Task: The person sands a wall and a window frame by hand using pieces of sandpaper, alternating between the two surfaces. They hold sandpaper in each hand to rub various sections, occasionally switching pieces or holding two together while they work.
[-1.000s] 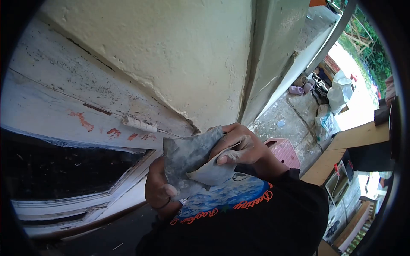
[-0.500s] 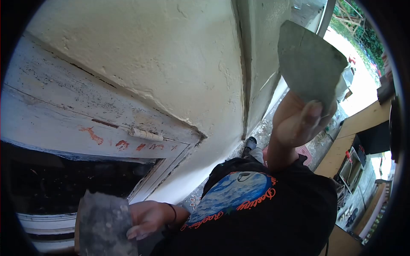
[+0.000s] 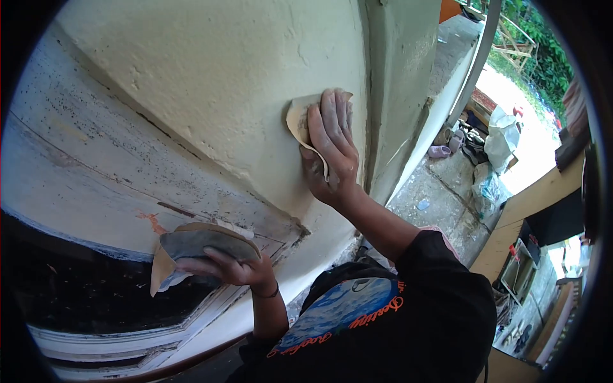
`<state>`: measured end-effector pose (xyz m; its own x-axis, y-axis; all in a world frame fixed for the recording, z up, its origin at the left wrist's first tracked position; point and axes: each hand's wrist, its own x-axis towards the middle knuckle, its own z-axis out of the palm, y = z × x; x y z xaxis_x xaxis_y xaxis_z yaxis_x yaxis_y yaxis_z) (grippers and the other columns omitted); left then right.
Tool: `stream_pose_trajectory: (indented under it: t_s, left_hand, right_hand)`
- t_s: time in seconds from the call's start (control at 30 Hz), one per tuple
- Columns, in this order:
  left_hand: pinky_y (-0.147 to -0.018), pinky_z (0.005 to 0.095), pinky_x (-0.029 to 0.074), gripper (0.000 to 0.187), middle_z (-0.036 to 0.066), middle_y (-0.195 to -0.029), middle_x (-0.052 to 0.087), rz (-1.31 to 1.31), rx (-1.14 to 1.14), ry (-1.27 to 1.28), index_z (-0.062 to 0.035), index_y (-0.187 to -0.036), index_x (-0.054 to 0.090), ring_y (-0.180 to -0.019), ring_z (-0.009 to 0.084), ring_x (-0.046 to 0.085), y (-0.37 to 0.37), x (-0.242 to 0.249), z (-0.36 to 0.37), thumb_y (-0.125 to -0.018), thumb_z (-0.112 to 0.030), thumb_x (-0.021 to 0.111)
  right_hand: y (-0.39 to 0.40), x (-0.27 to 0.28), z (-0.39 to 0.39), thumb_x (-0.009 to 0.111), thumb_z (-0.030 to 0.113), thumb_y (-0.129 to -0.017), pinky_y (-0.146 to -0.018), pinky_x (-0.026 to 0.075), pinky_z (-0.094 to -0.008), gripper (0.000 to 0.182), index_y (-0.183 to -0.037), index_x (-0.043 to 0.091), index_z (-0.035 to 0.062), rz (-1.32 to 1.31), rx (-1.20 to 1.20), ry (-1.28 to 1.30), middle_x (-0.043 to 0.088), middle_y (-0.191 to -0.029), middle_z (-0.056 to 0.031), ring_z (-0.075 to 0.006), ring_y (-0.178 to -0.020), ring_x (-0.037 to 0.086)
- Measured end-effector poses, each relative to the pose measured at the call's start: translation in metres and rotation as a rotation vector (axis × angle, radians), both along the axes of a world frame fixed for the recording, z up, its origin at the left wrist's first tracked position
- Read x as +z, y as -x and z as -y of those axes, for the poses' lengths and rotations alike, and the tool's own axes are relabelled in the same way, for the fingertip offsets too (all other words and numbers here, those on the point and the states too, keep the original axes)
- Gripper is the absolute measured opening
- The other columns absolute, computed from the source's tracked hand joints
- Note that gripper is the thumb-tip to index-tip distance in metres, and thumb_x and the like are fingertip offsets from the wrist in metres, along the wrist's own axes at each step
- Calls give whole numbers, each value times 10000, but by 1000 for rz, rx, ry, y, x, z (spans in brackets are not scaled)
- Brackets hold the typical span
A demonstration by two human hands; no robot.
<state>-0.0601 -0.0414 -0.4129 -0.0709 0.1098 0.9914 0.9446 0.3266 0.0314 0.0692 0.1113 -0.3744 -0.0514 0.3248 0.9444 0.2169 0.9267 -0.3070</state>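
Note:
My right hand (image 3: 332, 140) presses a curled piece of sandpaper (image 3: 297, 120) against the cream wall (image 3: 223, 83), its fingers close together on the sheet. Lower left, my left hand (image 3: 227, 265) holds another sheet of sandpaper (image 3: 207, 241), grey on the side facing me and tan at its folded edge. That hand is in front of the white wooden frame (image 3: 96, 153) and a dark pane (image 3: 76, 281). Pale dust coats the fingers of my right hand.
A vertical ridge (image 3: 377, 96) runs down the wall beside my right hand. Shoes (image 3: 456, 140) and plastic bags (image 3: 502, 137) lie on the concrete floor (image 3: 440, 191) at the right. Wooden furniture (image 3: 511, 223) stands at the far right.
My right hand has moved left from raised in the air onto the wall, with its sheet. My left hand has risen and moved right, its sheet now tilted flatter.

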Motion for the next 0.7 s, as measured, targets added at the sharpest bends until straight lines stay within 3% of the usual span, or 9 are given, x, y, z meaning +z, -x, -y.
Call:
stream_pose_trajectory:
  t_s: [0.13, 0.27, 0.47, 0.57, 0.7]
  left_hand:
    - [-1012, 526, 139, 511, 268, -1394, 101, 10, 42, -25, -135, -1351, 272, -1273, 465, 99, -2, 0, 4, -887, -292, 417]
    - [-1001, 533, 178, 500, 266, -1393, 112, 12, 39, -17, -137, -1353, 267, -1269, 462, 129, -4, 2, 6, -888, -260, 403]
    - [-995, 544, 184, 498, 252, -1396, 126, 17, 38, 13, -142, -1351, 272, -1268, 453, 150, 0, -4, 6, -892, -289, 397]
    - [-1000, 540, 175, 497, 246, -1397, 130, 49, -50, -13, -143, -1346, 283, -1270, 447, 147, 3, -6, 6, -893, -314, 395]
    - [-1004, 534, 177, 491, 245, -1395, 139, 38, -74, -55, -137, -1339, 299, -1273, 441, 147, 5, -9, 4, -895, -327, 387]
  right_hand:
    - [1, 27, -2, 528, 15, -692, -1018, 198, -479, 518, -1198, 444, -57, -29, 38, -53, 368, -1291, -249, -399, -1241, 292]
    - [-1, -42, 14, 512, 50, -694, -1013, 208, -487, 491, -1162, 461, -90, -35, 65, 128, 392, -1252, -287, -438, -1212, 311]
    - [-8, 22, -7, 484, 36, -750, -1011, 216, -478, 425, -1162, 474, -71, -100, 80, 48, 396, -1245, -291, -434, -1219, 295]
    - [-7, 26, -4, 490, 10, -746, -1015, 201, -482, 424, -1163, 473, -66, -123, 99, 84, 389, -1250, -293, -429, -1227, 285]
    - [8, -35, 23, 486, 29, -752, -1014, 164, -516, 437, -1178, 456, -62, -34, 117, 122, 357, -1276, -292, -440, -1237, 261]
